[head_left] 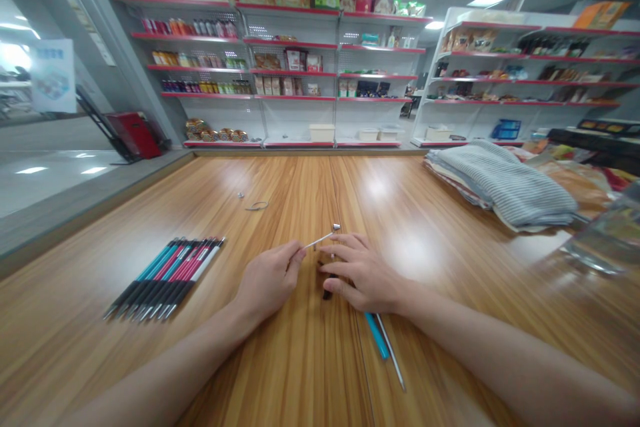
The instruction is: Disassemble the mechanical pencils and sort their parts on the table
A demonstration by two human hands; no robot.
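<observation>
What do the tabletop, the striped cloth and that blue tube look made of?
Tabletop: wood or wood-look laminate, glossy; it shows grain and reflected lights. Striped cloth: woven fabric, matt; it lies in soft folds. Blue tube: probably plastic, smooth; evenly coloured, with a slight sheen.

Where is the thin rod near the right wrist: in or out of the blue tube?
Out: the thin rod lies beside the blue tube, bare along its visible length.
</observation>
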